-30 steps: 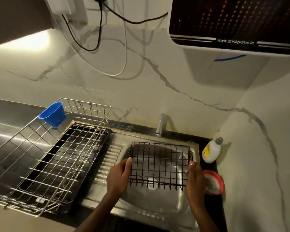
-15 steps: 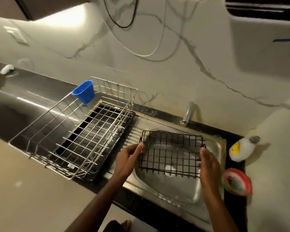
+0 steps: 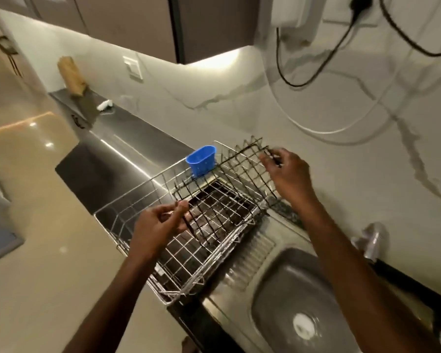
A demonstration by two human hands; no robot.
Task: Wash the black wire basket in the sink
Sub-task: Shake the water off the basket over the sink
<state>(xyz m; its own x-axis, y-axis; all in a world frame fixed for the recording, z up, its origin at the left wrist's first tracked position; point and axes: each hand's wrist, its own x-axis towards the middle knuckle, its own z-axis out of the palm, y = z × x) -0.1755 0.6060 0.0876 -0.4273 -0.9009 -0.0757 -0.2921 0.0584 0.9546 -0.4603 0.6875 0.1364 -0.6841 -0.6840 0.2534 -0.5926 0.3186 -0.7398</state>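
Lifted out of the sink, the black wire basket now hangs over the drying rack, left hand and right hand pinching opposite ends; washing looks finished.

At lower right the sink basin lies open; the steel rack and blue cup crowd mid-frame.

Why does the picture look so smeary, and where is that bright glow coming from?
In the head view, the tap and the sink drain are streaked by motion blur, and so are the right hand and the black wire basket; the glow comes from a light under the wall cabinet, which also glints off the steel counter; the wide lens bends the edges.
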